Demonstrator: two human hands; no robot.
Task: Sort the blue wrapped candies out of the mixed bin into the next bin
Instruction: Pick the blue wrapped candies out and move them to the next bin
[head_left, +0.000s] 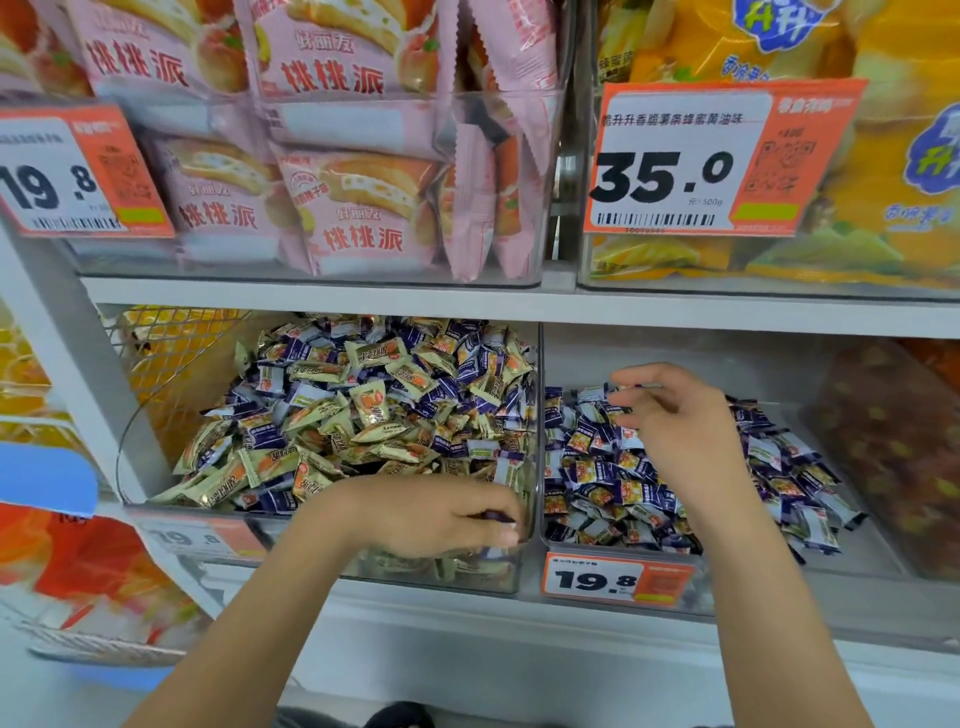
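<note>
On the lower shelf two clear plastic bins are seen side by side. The mixed bin on the left is filled with gold-green wrapped candies mixed together with blue wrapped candies. The next bin on the right is filled almost only with blue wrapped candies of the same kind, heaped toward its front and middle.

The left hand is placed at the front right corner of the mixed bin, above the front wall. Its fingers are curled, and a dark blue wrapper is pinched between the thumb and the fingertips. How many candies are held there cannot be told.

The right hand is held over the pile in the next bin, palm down, with the fingers bent toward the left. A small candy with a pale wrapper is pinched at the fingertips, just above the heap.

An orange price tag marked 19.8 is fixed on the front of the next bin. On the upper shelf, pink snack packs are stacked in a clear bin, and beside them yellow snack bags are kept behind a bigger orange price tag marked 35.0. At the far right of the lower shelf a bin with dark reddish-brown goods is seen, too blurred to be named.
</note>
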